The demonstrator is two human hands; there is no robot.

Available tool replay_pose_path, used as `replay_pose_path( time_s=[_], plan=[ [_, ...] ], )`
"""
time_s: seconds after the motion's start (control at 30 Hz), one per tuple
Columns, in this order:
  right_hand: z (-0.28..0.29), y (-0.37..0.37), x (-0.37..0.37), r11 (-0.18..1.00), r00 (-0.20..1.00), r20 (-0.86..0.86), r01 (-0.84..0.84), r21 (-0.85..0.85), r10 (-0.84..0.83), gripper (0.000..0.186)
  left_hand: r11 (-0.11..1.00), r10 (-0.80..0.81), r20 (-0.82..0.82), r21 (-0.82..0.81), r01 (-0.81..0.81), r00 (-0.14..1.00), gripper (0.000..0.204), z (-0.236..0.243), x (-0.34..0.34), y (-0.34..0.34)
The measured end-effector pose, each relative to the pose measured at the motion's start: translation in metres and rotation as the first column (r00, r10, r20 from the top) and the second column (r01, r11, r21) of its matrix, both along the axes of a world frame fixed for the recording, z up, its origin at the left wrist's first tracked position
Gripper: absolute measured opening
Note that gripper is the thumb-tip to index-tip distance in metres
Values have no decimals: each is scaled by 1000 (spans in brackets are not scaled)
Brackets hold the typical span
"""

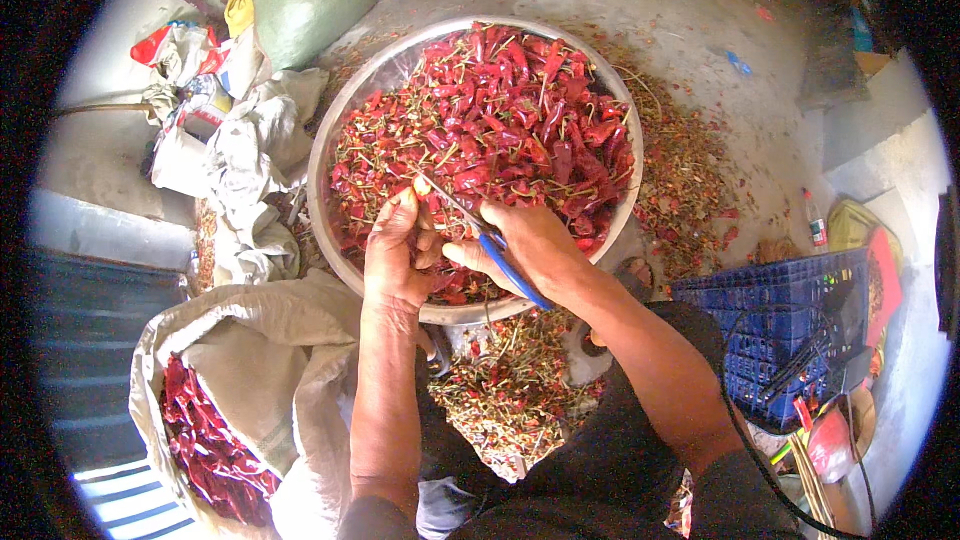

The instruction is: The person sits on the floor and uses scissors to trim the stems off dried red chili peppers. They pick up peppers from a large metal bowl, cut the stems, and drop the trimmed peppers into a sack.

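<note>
A wide metal basin (327, 190) is heaped with red dried chilies (530, 110) and their pale stems. Over its near half, my left hand (398, 245) pinches a small orange-red chili (420, 188) between thumb and fingers. My right hand (525, 245) grips scissors (505, 258) with blue handles, their blades reaching up to the chili at my left fingertips. Below the basin, a pile of stems and scraps (505, 395) lies between my legs.
At lower left stands an open woven sack (315, 410) of red chilies. Crumpled white bags (255, 155) and a pale green sack (310, 0) lie upper left. At right are a blue crate (750, 310), a bottle (815, 220) and scattered scraps (690, 160) on the floor.
</note>
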State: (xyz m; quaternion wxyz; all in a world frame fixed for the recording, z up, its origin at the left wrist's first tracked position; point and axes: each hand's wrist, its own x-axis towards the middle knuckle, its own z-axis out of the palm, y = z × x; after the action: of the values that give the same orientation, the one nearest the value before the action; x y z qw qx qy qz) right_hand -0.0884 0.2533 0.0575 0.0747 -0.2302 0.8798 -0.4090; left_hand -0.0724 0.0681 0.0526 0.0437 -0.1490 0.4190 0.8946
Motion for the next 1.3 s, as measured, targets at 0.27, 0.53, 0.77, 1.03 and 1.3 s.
replay_pose_path(
  time_s=[0.27,0.53,0.77,1.03,1.3],
  plan=[
    [0,-4,9,1000,996,-89,4,-3,-4,46,580,89,-268,-769,-269,959,28,14,10,15],
    [7,-7,15,997,960,-277,55,46,-41,47,757,126,-177,-619,-210,976,15,4,14,-1],
    [14,-7,15,999,983,-182,36,34,-30,55,867,-15,-85,-498,-29,996,7,13,18,-3],
    [7,-6,17,998,973,-227,-18,65,32,51,873,-60,27,-483,66,998,11,21,29,-14],
    [2,-15,31,982,964,-205,-148,114,169,53,894,-54,161,-431,120,985,16,22,56,-36]
  ],
)
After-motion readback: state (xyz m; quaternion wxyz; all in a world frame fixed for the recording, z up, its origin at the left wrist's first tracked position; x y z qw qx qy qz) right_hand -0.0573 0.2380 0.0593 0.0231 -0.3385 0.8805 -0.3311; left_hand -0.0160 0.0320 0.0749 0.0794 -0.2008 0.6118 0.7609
